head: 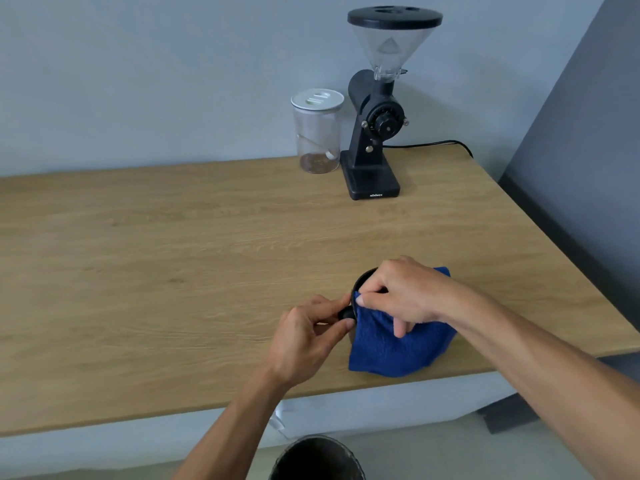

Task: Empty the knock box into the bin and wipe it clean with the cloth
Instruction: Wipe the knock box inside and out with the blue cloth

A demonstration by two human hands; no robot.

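The black knock box [362,280] stands on the wooden table [173,254] near its front edge, mostly hidden by my hands and the cloth. My left hand [311,337] pinches the black knob on the box's left side. My right hand [405,292] presses the blue cloth [391,351] over the box's rim, with fingers curled into the opening. The cloth drapes down the front and right of the box onto the table. The dark bin [317,459] sits on the floor below the table edge, only its top showing.
A black coffee grinder [375,133] with a clear hopper stands at the back of the table, its cable [436,144] running right. A clear jar [318,133] with a white lid is beside it on the left. A grey wall panel rises at the right.
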